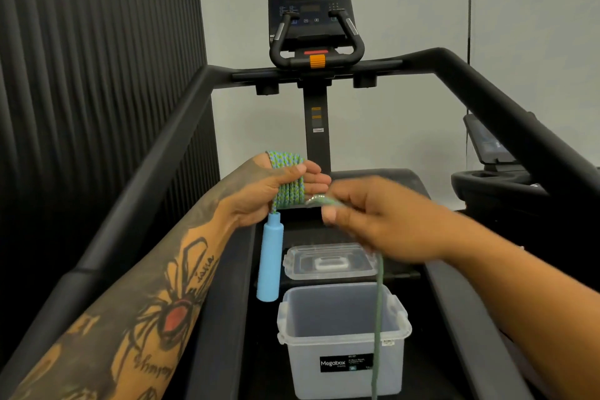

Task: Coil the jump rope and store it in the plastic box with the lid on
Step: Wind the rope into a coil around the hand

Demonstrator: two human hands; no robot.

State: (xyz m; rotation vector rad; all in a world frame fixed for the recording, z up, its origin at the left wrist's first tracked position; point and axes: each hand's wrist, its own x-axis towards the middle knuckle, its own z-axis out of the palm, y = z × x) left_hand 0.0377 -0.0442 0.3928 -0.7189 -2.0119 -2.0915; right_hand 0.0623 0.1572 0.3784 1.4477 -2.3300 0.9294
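The green-and-blue braided jump rope (289, 182) is wound in several loops around my left hand (266, 191), which is closed on the coil above the treadmill belt. One light blue handle (270, 260) hangs straight down from that hand. My right hand (373, 217) pinches the free strand just right of the coil; it is blurred. The rest of the rope (378, 318) drops from it in front of the open clear plastic box (344, 364), which stands on the belt with nothing inside. The clear lid (328, 261) lies flat just beyond the box.
I stand on a black treadmill, its belt (431, 318) running under the box. Side rails (156, 172) rise left and right, and the console (311, 13) is ahead. A second machine (500, 178) sits to the right, a dark ribbed wall to the left.
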